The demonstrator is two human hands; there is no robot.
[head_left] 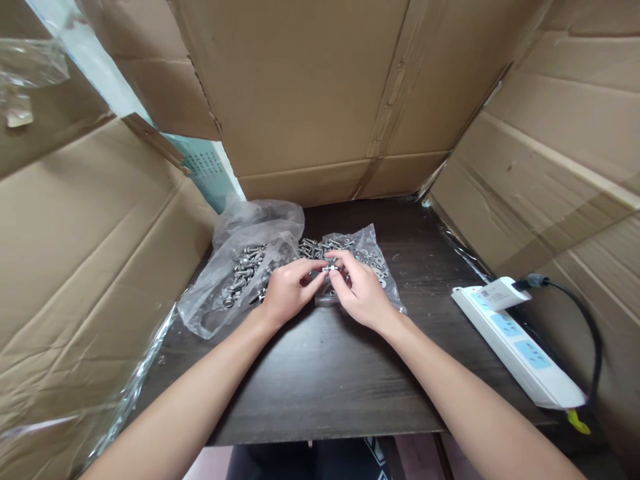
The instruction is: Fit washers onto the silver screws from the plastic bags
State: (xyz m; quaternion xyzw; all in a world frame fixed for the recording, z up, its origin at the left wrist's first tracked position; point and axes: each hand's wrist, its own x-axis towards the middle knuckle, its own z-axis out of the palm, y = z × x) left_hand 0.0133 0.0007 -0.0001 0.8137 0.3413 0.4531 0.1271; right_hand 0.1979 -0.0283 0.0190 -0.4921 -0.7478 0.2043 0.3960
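Observation:
My left hand (291,288) and my right hand (361,289) meet over the table, their fingertips closed on one small metal bolt (330,268) held between them. Whether a nut or washer sits on that bolt is too small to tell. Behind my left hand lies a clear plastic bag (200,313) with many bolts (245,270) in it. More loose bolts (311,248) lie just beyond my fingers. Under and behind my right hand a flat plastic bag (367,239) carries washers (381,273) and bolts, partly hidden by the hand.
Cardboard walls (310,87) enclose the dark table (325,373) at the back and both sides. At the right, a white power strip (530,360) with a plugged-in adapter (500,293) and black cable (593,320) lies along the wall. The table's front edge is close to me.

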